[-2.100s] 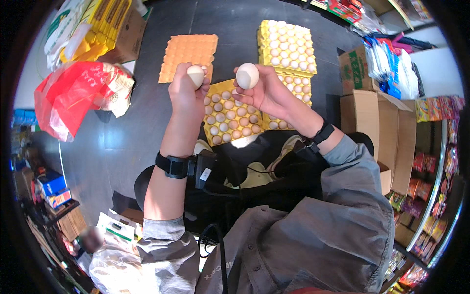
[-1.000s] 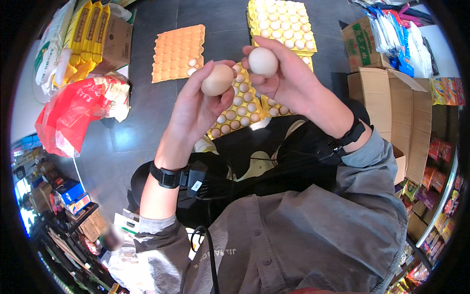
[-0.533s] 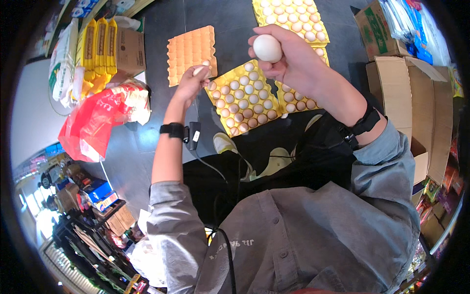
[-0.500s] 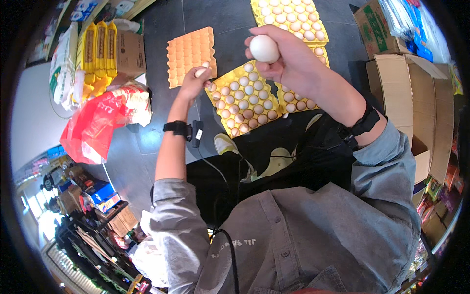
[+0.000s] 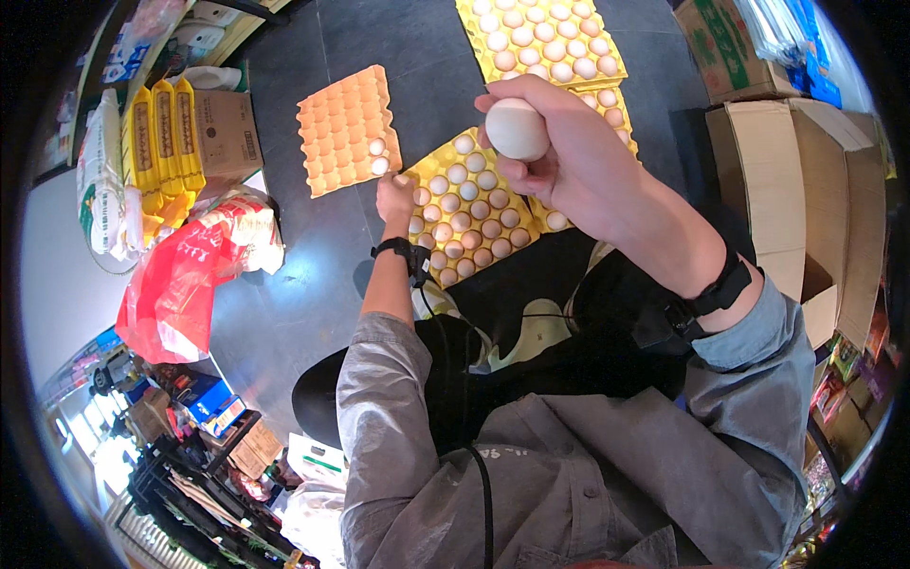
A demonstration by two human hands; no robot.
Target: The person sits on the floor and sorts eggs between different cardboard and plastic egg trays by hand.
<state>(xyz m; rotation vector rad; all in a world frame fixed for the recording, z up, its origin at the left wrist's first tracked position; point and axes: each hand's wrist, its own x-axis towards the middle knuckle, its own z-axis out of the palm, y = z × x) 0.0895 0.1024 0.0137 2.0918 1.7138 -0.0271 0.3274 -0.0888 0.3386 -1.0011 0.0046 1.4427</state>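
Close to the camera, my right hand [image 5: 569,133] is raised with its fingers curled round a white egg [image 5: 517,130]. My left hand [image 5: 396,197] reaches to the left edge of a yellow egg tray [image 5: 438,161] filled with pale and brownish eggs. Its fingers look curled in; what they hold, if anything, is hidden. Just beyond that hand lies an orange egg tray [image 5: 343,128], where two white eggs [image 5: 378,156] sit one behind the other in the near right corner and the other cups are bare.
More yellow trays of eggs [image 5: 540,43] lie at the back and right, partly behind my right forearm. Open cardboard boxes [image 5: 758,180] stand on the right. On the left are a red plastic bag [image 5: 175,299], yellow packs [image 5: 163,133] and a brown carton [image 5: 226,133].
My left hand has set its egg in the orange tray and drawn back to the yellow tray's edge. My right hand still holds its egg, and the view has shifted slightly.
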